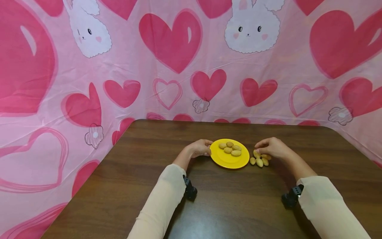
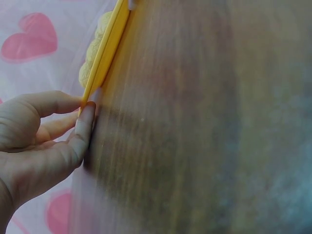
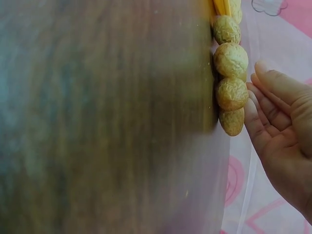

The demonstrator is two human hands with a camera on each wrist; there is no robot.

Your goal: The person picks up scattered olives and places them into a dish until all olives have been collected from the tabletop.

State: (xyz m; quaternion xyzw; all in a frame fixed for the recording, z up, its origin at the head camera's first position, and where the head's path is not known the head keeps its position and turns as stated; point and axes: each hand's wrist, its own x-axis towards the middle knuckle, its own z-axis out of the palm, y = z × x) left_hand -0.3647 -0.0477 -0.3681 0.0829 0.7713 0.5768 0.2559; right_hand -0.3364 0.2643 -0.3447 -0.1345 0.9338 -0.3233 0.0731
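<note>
Here, the loose tan pieces (image 1: 259, 162) lie right at the fingertips of the right hand (image 1: 274, 147)

We count five oval, wrinkled pieces in this group on the brown table (image 1: 149, 149), below the right hand's fingertips and a little toward the body. The right hand is clearly the nearer one; the left hand (image 1: 198, 148) is beyond the yellow plate (image 1: 228, 162), pinching its near rim between thumb and fingers. From the right hand, then, the plate lies to the left, with the group between them and its leftmost piece just beside the rim.

We judge that the right hand's coming move turns on the topmost piece (image 1: 256, 154), which meets its fingertips in the head view. The long axis of this piece seems to run from those fingertips toward the body, though the fingers hide part of it. The right hand's fingers are bent, and we cannot tell whether they pinch the piece or only touch it. To the right of the left hand, five similar pieces (image 1: 236, 153) rest on the plate.
</note>
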